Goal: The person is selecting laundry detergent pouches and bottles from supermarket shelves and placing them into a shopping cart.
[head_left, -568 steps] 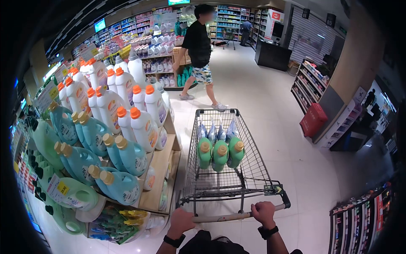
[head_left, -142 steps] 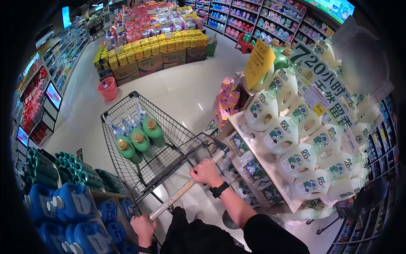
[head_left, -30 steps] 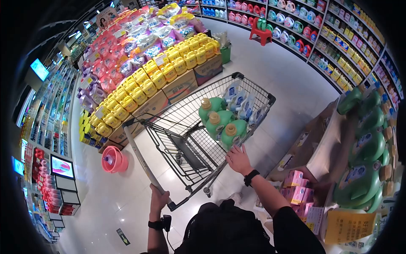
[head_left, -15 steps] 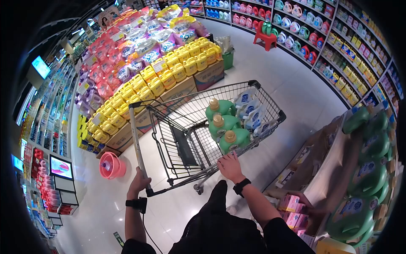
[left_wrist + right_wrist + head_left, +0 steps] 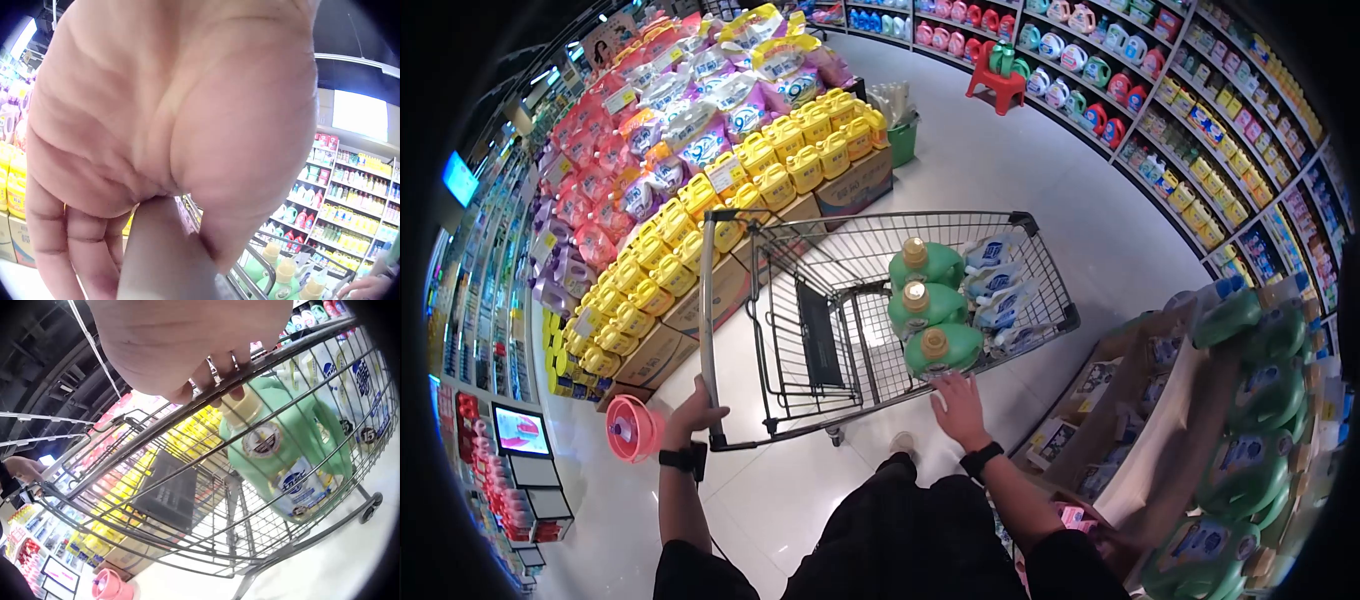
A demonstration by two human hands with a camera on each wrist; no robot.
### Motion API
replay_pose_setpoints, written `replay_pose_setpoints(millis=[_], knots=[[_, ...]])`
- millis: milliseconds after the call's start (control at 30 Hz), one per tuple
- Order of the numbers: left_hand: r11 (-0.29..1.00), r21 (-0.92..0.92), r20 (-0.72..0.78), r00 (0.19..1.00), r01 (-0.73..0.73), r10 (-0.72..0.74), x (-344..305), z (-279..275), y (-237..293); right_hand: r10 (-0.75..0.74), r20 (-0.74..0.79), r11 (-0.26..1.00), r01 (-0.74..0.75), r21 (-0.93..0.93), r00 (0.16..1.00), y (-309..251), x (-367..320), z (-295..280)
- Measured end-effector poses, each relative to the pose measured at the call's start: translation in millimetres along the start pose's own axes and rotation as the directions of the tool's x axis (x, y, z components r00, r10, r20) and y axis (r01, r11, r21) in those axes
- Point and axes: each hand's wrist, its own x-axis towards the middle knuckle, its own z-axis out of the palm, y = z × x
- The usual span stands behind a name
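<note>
A wire shopping cart (image 5: 830, 425) stands turned sideways in front of the person. The left hand (image 5: 690, 408) holds its handle (image 5: 708, 320); in the left wrist view the handle bar (image 5: 165, 250) runs between thumb and fingers. The right hand (image 5: 958, 410) rests on the cart's near side rim, fingers fairly straight and spread. In the right wrist view its fingertips reach over the rail (image 5: 169, 415), close to the cap of a green detergent bottle (image 5: 287, 456). Three such bottles stand in a row in the cart, beside several white-and-blue packs (image 5: 998, 290).
Yellow jugs (image 5: 670, 275) and bagged products (image 5: 690, 110) are piled behind the cart. A pink bucket (image 5: 635, 430) stands at left. On the right is a shelf (image 5: 1140, 440) with large green bottles (image 5: 1250, 470). A red stool (image 5: 997, 85) stands before the far shelves.
Over the last second the cart has swung further crosswise, its handle end moving left with the left hand. The right hand has stayed at the near rim by the bottles.
</note>
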Motion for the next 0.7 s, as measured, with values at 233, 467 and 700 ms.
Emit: replay_pose_setpoints(millis=[233, 467, 700], knots=[[0.982, 0.124, -0.015, 0.990, 0.142, -0.141, 72.2, -45.9, 84.1, 0.162, 0.097, 0.983, -0.152, -0.107, 0.982, 96.7, 55.1, -57.4], [0.960, 0.152, -0.601, 0.793, 0.234, -0.098, 116.5, 5.6, 153.3, 0.104, 0.035, 0.995, -0.104, -0.011, 0.994, 161.4, 81.2, -58.0], [0.908, 0.004, -0.561, 0.750, -0.419, 0.349, 133.3, 144.0, 410.4, 0.144, -0.030, 0.988, -0.142, 0.059, 0.989, 245.8, 118.3, -115.2]])
